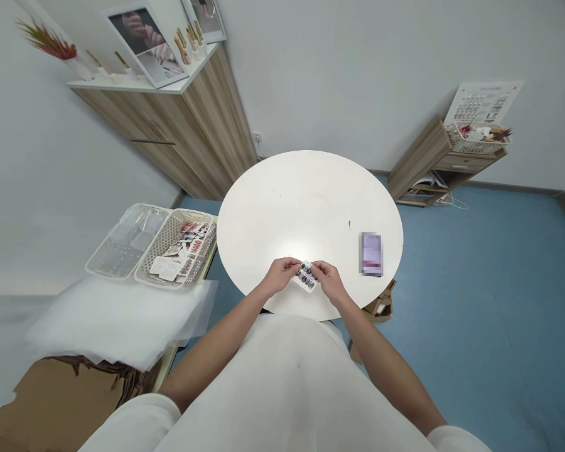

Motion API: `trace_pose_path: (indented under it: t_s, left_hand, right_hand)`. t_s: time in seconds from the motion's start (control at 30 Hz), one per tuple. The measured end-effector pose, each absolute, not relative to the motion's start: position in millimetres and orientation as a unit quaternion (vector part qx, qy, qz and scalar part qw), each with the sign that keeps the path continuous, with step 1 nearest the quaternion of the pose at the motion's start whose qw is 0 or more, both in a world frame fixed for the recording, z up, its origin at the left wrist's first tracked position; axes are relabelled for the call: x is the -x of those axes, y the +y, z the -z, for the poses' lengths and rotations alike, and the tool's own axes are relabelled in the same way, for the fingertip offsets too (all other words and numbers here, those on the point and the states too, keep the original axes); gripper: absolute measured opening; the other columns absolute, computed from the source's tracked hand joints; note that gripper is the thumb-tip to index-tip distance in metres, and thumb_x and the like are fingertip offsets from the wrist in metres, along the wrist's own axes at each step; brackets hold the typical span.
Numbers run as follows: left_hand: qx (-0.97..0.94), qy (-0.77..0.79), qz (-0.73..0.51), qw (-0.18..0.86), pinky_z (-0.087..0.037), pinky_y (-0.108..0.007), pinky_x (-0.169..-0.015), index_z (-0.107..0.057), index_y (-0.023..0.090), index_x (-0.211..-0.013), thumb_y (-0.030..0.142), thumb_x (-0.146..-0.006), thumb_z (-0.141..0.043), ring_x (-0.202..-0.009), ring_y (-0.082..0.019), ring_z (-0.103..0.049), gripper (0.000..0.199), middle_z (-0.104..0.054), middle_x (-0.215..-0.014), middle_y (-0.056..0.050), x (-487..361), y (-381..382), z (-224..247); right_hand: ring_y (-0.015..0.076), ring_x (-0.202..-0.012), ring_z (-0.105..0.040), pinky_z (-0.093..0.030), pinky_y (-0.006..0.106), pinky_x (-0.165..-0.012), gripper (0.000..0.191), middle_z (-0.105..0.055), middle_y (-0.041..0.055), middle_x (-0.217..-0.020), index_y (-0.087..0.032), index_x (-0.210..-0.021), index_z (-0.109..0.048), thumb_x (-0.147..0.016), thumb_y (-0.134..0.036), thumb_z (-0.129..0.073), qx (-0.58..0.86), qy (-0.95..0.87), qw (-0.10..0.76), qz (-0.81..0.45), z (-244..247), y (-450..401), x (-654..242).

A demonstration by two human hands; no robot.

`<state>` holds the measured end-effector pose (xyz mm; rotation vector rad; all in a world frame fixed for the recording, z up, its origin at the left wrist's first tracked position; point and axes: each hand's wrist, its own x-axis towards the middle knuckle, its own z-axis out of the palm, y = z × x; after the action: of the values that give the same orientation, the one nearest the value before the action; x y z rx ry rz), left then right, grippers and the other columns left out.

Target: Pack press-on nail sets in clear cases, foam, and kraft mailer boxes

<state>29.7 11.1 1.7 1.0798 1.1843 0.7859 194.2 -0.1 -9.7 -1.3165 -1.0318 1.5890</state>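
Observation:
Between both hands, over the near part of a round white table (306,188), is a small white card of press-on nails (306,279). Dark and silvery nails sit on it in rows, and it is tilted like a diamond. My left hand (281,275) pinches its upper left edge with thumb and forefinger. From the other side, the fingers of my right hand (327,278) close on its right edge and cover some of the nails. A purple, pixelated rectangular item (371,254) lies on the table to the right of my hands.
Left of the table stand a clear-lidded bin (127,242) and a white basket (144,270) holding printed nail cards. White sheets (117,320) and cardboard (51,402) are stacked nearer. A wooden cabinet (207,119) stands behind, a smaller one (417,157) at right, and cardboard boxes (381,306) below the table.

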Motion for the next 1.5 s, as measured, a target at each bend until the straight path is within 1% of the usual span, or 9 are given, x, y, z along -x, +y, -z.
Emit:
trace_pose_path:
  t_s: [0.17,0.37,0.47,0.63,0.87,1.03,1.23,1.33,1.5]
  left_hand:
    - [-0.397,0.531,-0.339,0.668,-0.046,-0.029,-0.07,-0.056,0.016,-0.1,0.042,-0.069,-0.061,-0.076,-0.015,-0.061,0.041,-0.064,-0.087,-0.008,-25.6,-5.1,7.7]
    - [-0.39,0.52,-0.394,0.649,-0.047,-0.03,-0.069,-0.058,0.015,-0.084,0.038,-0.065,-0.065,-0.066,-0.014,-0.06,0.031,-0.061,-0.068,-0.002,-14.1,-1.7,15.6]
    - [-0.4,0.519,-0.41,0.634,-0.048,-0.029,-0.065,-0.057,0.015,-0.087,0.035,-0.064,-0.066,-0.061,-0.012,-0.058,0.032,-0.056,-0.062,0.002,-3.2,11.6,13.4]
    - [-0.446,0.504,-0.392,0.627,-0.048,-0.027,-0.063,-0.06,0.015,-0.086,0.032,-0.064,-0.065,-0.063,-0.012,-0.057,0.029,-0.056,-0.065,0.0,6.8,24.3,9.1]
    - [-0.478,0.48,-0.343,0.651,-0.048,-0.028,-0.064,-0.061,0.016,-0.09,0.032,-0.067,-0.064,-0.065,-0.013,-0.056,0.028,-0.055,-0.066,0.0,3.4,24.1,3.3]
    - [-0.508,0.52,-0.321,0.607,-0.048,-0.029,-0.069,-0.052,0.017,-0.11,0.037,-0.071,-0.059,-0.07,-0.012,-0.057,0.044,-0.055,-0.079,-0.002,5.0,17.9,5.0]
    - [-0.683,0.557,-0.261,0.394,-0.044,-0.035,-0.079,-0.03,0.027,-0.13,0.044,-0.059,-0.07,-0.088,-0.018,-0.053,0.083,-0.051,-0.107,-0.005,28.6,6.5,1.3]
    - [-0.723,0.555,-0.234,0.338,-0.044,-0.033,-0.074,-0.027,0.028,-0.131,0.046,-0.062,-0.067,-0.081,-0.016,-0.052,0.082,-0.052,-0.102,-0.004,42.4,7.5,1.7]
    - [-0.737,0.529,-0.213,0.363,-0.044,-0.028,-0.07,-0.035,0.023,-0.127,0.043,-0.07,-0.06,-0.071,-0.013,-0.05,0.066,-0.055,-0.088,-0.001,60.5,14.2,13.0]
  right_hand:
    - [0.0117,-0.06,-0.053,-0.043,0.025,-0.058,0.018,-0.058,-0.002,-0.067,-0.02,-0.072,-0.055,-0.067,-0.038,-0.059,0.539,-0.301,0.468,-0.632,7.7,-3.3,-180.1]
    - [0.0123,-0.064,-0.056,-0.046,0.029,-0.066,0.02,-0.056,-0.0021,-0.066,-0.021,-0.063,-0.045,-0.066,-0.033,-0.06,0.523,-0.25,0.47,-0.666,9.7,-13.7,-157.7]
    - [0.0133,-0.071,-0.058,-0.047,0.031,-0.07,0.022,-0.058,0.0015,-0.085,-0.021,-0.079,-0.05,-0.065,-0.034,-0.06,0.555,-0.319,0.442,-0.628,9.2,-13.0,-153.7]
    - [0.0136,-0.078,-0.056,-0.045,0.036,-0.079,0.058,-0.048,0.0072,-0.115,-0.025,-0.117,-0.037,-0.065,-0.033,-0.062,0.594,-0.507,0.403,-0.477,0.7,-8.2,-162.8]
    - [0.0181,-0.096,-0.053,-0.045,0.035,-0.08,0.054,-0.032,0.0082,-0.135,-0.027,-0.119,-0.04,-0.069,-0.028,-0.06,0.511,-0.713,0.285,-0.387,-7.8,-5.6,-185.7]
    - [0.0092,-0.062,-0.054,-0.049,0.033,-0.07,0.038,-0.042,0.0072,-0.128,-0.026,-0.11,-0.048,-0.073,-0.029,-0.056,0.498,-0.744,0.269,-0.354,5.0,0.9,-191.5]
    - [0.0067,-0.053,-0.051,-0.05,0.033,-0.07,0.043,-0.044,0.0078,-0.127,-0.027,-0.112,-0.046,-0.072,-0.033,-0.059,0.475,-0.749,0.282,-0.365,15.1,11.4,-184.1]
    - [0.0072,-0.054,-0.05,-0.05,0.033,-0.07,0.043,-0.044,0.0074,-0.127,-0.027,-0.112,-0.046,-0.072,-0.034,-0.059,0.471,-0.757,0.269,-0.365,17.0,16.2,-175.1]
    - [0.0083,-0.056,-0.051,-0.05,0.032,-0.066,0.043,-0.044,0.0082,-0.125,-0.026,-0.113,-0.046,-0.072,-0.036,-0.058,0.477,-0.767,0.237,-0.358,20.6,21.9,-151.9]
